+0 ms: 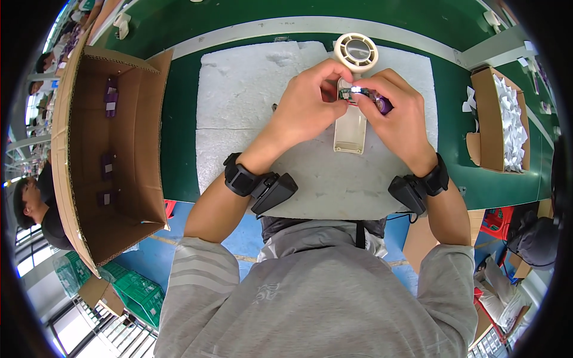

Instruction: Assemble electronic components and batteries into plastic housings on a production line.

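Note:
A cream handheld fan casing (350, 136) lies on the foam sheet, its round slotted head (356, 37) pointing away from me and its handle open. Over the upper handle, my left hand (310, 101) is closed, thumb and fingertips pinching a small green circuit board (344, 93). A bright white light shows at the board's right end. My right hand (399, 110) is closed around a purple cylindrical battery (384, 105) beside the board, its fingertips close to the light. Short red wire shows below the board. The fingers partly hide the board and battery.
The white foam sheet (250, 143) covers the middle of the green table (179, 137). An upright cardboard box (134, 173) holding several purple pieces stands at left. A smaller box (490, 119) of white pieces is at right. Another person (36, 203) is at far left.

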Available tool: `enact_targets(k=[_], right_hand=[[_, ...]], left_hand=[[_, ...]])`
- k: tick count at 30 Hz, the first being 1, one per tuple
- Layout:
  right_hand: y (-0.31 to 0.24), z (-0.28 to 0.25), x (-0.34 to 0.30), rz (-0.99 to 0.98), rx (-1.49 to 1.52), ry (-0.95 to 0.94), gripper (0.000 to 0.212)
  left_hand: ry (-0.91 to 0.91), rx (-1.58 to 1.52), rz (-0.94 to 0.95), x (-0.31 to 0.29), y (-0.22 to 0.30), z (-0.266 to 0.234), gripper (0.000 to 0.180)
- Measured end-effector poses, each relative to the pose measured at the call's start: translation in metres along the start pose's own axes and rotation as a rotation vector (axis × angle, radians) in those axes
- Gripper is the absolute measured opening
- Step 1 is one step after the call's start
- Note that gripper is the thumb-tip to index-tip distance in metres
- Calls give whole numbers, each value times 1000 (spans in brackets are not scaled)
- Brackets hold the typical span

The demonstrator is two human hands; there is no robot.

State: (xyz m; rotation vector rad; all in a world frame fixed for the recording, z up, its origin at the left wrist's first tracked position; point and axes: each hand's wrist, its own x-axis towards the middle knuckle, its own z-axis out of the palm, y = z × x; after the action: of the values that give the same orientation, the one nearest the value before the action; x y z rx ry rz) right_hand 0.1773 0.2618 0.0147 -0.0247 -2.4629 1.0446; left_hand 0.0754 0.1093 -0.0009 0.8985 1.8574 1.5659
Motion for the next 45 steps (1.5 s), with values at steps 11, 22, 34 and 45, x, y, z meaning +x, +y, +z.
enact_targets(k=[11,22,34,45], right_hand=[[-1,1,0,35,-60,23,17],[-4,1,-1,35,-53,12,16],[-4,0,-2,95,-34,-37,14],[-6,1,-2,73,-27,-18,14]], left_hand=[[59,62,34,-1,4,2,28],[48,67,39,-1,4,1,26],[13,59,15,-1,7,-1,28],[21,61,44,-1,3,0,28]])
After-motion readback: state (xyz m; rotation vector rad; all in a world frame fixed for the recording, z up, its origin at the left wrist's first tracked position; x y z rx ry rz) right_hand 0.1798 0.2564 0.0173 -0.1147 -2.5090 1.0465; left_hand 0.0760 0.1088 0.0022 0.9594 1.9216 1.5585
